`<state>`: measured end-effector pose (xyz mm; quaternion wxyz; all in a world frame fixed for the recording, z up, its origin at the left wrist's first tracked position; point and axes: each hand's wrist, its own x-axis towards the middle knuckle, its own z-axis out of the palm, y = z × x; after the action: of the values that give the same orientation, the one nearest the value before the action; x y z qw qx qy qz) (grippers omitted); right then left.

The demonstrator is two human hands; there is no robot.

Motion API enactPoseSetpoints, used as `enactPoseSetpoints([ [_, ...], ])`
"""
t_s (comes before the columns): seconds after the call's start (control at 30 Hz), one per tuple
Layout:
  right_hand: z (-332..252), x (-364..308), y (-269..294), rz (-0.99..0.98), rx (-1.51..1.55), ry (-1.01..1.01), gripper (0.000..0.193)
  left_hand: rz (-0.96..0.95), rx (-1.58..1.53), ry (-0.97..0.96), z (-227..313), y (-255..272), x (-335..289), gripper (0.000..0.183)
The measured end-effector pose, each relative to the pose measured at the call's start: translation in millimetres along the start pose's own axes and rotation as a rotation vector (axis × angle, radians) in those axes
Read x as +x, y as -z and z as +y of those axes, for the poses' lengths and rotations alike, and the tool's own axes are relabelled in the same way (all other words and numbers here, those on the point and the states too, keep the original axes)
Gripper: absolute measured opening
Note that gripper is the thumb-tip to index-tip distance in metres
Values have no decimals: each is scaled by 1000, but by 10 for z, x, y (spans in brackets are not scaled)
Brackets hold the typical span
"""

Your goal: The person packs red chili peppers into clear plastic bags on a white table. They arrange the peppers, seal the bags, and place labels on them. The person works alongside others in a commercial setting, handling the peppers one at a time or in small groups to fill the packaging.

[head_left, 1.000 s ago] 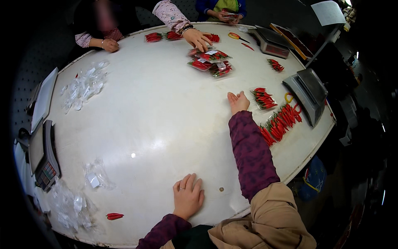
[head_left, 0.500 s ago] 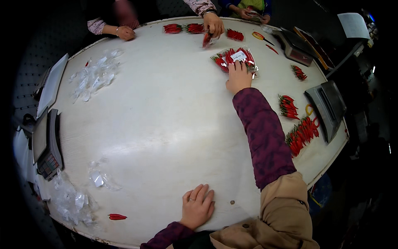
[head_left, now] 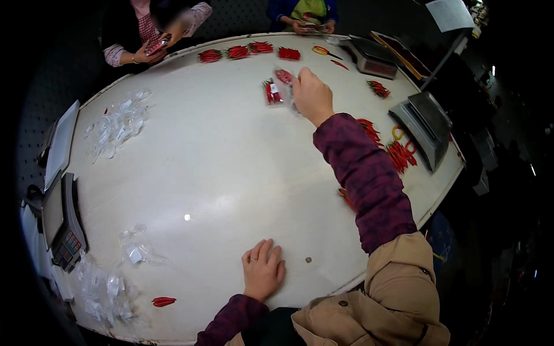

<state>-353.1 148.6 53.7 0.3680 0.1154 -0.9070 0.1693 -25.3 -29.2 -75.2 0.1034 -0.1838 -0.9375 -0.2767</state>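
My right hand (head_left: 313,97) reaches far across the white table, closed on the edge of a clear bag of red chilies (head_left: 283,75) that is tilted up. Just left of that hand, a second clear bag of red chilies (head_left: 272,94) with a white label lies on the tabletop. My fingertips are partly hidden behind the hand. Near the front edge my left hand (head_left: 263,271) rests on the table, fingers stretched out, holding nothing. Beside my right sleeve, a few red chilies (head_left: 346,198) show, partly covered by the arm.
Scales stand at the left (head_left: 64,225), right (head_left: 424,127) and far right (head_left: 372,56). Loose clear bags (head_left: 107,294) lie at left. Chili piles (head_left: 238,52) line the far edge near scissors (head_left: 326,52). A co-worker's hand (head_left: 141,55) holds a red packet.
My right hand has lifted one bag of chilies off the other and tilts it. A co-worker's arm has drawn back from the table with a red packet. The whole view has shifted.
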Motion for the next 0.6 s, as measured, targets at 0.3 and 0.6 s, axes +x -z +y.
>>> enactPoseSetpoints([
  [0.3, -447, -2390, 700, -456, 1305, -1121, 16, 731, -1029, 306, -193, -175, -83, 51],
  [0.6, -692, -3302, 1351, -418, 666, -546, 33, 304, -480, 171, -135, -111, -276, 24],
])
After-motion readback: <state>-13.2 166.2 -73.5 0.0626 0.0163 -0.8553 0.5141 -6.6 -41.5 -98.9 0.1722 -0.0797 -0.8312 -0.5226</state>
